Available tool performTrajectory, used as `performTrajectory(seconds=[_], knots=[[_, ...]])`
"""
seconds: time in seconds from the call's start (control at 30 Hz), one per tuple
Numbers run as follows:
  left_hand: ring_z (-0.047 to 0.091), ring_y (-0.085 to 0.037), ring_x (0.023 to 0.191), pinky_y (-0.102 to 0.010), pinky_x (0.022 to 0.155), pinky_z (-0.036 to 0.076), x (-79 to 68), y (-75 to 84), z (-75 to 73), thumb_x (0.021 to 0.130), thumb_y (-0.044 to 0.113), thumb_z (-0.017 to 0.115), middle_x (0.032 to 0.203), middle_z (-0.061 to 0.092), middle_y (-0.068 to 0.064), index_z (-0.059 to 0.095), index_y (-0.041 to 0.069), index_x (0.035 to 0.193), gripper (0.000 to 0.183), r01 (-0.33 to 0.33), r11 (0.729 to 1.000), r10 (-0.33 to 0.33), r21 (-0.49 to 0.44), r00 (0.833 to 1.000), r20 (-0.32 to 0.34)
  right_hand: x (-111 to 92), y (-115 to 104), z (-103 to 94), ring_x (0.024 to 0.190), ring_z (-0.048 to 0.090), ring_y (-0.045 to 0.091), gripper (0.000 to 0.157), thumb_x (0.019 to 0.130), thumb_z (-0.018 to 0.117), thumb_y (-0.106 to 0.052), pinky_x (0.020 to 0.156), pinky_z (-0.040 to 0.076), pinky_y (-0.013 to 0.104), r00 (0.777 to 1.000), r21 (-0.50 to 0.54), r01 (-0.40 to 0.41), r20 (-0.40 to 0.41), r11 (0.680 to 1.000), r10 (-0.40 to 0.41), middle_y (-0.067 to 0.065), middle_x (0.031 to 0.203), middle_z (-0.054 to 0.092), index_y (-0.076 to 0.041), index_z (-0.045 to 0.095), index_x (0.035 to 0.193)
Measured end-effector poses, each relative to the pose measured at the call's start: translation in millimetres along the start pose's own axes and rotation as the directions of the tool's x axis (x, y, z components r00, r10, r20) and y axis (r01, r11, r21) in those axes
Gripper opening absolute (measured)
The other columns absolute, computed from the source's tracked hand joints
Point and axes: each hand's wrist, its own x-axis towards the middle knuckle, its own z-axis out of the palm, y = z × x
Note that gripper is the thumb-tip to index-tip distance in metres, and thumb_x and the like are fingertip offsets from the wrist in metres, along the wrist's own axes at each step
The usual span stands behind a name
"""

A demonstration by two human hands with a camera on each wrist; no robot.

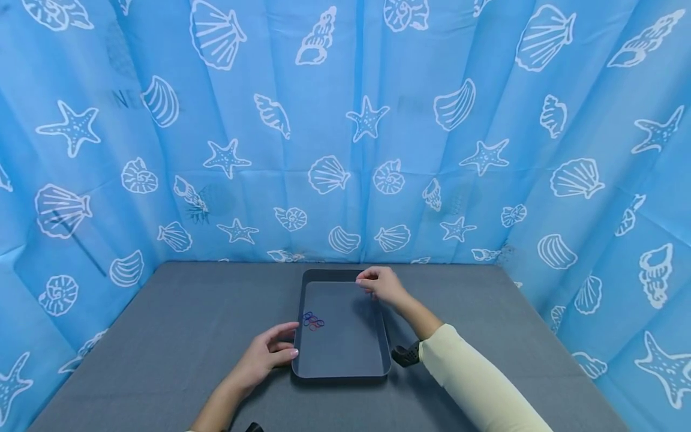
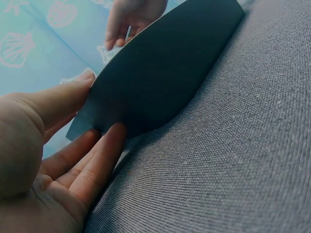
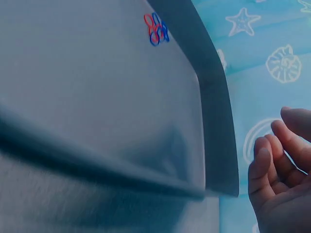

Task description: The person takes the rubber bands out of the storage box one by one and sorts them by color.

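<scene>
A shallow dark grey tray [image 1: 330, 275] lies on the table, longer from front to back than across. Near its left wall, on the tray floor, sits a little cluster of red and blue rubber bands [image 1: 313, 321]. My left hand [image 1: 268, 353] holds the left wall; in the left wrist view the thumb touches the rim of the tray [image 2: 160, 73] and other fingertips meet its outer side. Over the far right corner hovers my right hand [image 1: 384, 285]. In the right wrist view, the right hand [image 3: 284, 170] has loosely bent fingers with nothing visible between them.
A grey cloth covers the table [image 1: 216, 306]. Blue curtains [image 1: 335, 138] printed with white shells and starfish hang behind the table and along both sides. A black band [image 1: 406, 354] is worn near the right wrist, by the tray's right wall.
</scene>
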Motion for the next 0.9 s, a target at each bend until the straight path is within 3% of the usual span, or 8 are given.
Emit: performTrajectory(seconds=[0.13, 0.3, 0.57, 0.73, 0.9], knots=[[0.051, -0.023, 0.099, -0.035, 0.077, 0.047, 0.6, -1.3, -0.3, 0.080, 0.019, 0.061, 0.127, 0.038, -0.015, 0.039, 0.017, 0.129, 0.054, -0.003, 1.000, 0.003, -0.002, 1.000, -0.001, 4, -3, 10.3, 0.079, 0.057, 0.032, 0.015, 0.082, 0.060, -0.020, 0.059, 0.048, 0.040, 0.998, -0.026, 0.019, 0.058, 0.999, -0.017, 0.009, 0.085, 0.060, -0.008, 0.064, 0.089], [0.052, -0.023, 0.099, -0.035, 0.077, 0.047, -0.1, 0.2, 0.0, 0.080, 0.019, 0.061, 0.127, 0.039, -0.015, 0.039, 0.017, 0.130, 0.054, 0.004, 1.000, -0.004, -0.001, 1.000, 0.003, 8, -3, 24.7, 0.077, 0.056, 0.032, 0.015, 0.082, 0.060, -0.020, 0.061, 0.047, 0.046, 0.993, -0.028, 0.047, 0.109, 0.999, -0.043, 0.008, 0.085, 0.060, -0.008, 0.064, 0.089], [0.052, -0.025, 0.099, -0.036, 0.077, 0.047, -7.7, 18.9, 3.5, 0.081, 0.016, 0.060, 0.126, 0.038, -0.019, 0.038, 0.011, 0.130, 0.054, 0.009, 1.000, -0.009, -0.008, 1.000, 0.008, 14, 1, 44.3, 0.074, 0.055, 0.036, 0.016, 0.082, 0.059, -0.016, 0.056, 0.047, 0.043, 0.976, -0.015, 0.151, 0.158, 0.988, -0.147, 0.014, 0.085, 0.061, -0.005, 0.062, 0.094], [0.051, -0.026, 0.100, -0.035, 0.077, 0.047, -11.0, 24.8, 5.8, 0.082, 0.017, 0.060, 0.127, 0.038, -0.019, 0.038, 0.012, 0.130, 0.053, 0.015, 1.000, -0.015, 0.002, 1.000, 0.003, 17, 5, 54.4, 0.076, 0.056, 0.033, 0.015, 0.081, 0.060, -0.018, 0.059, 0.048, 0.043, 0.968, 0.007, 0.141, 0.209, 0.990, -0.139, 0.015, 0.086, 0.061, -0.008, 0.063, 0.092], [0.050, -0.028, 0.101, -0.036, 0.077, 0.047, -11.1, 23.9, 5.6, 0.082, 0.017, 0.059, 0.127, 0.038, -0.019, 0.038, 0.013, 0.130, 0.052, 0.012, 1.000, -0.012, 0.003, 1.000, 0.005, 15, 8, 64.5, 0.077, 0.055, 0.032, 0.024, 0.082, 0.059, -0.019, 0.061, 0.049, 0.040, 0.955, 0.058, 0.123, 0.266, 0.991, -0.134, 0.010, 0.083, 0.059, -0.003, 0.060, 0.099]])
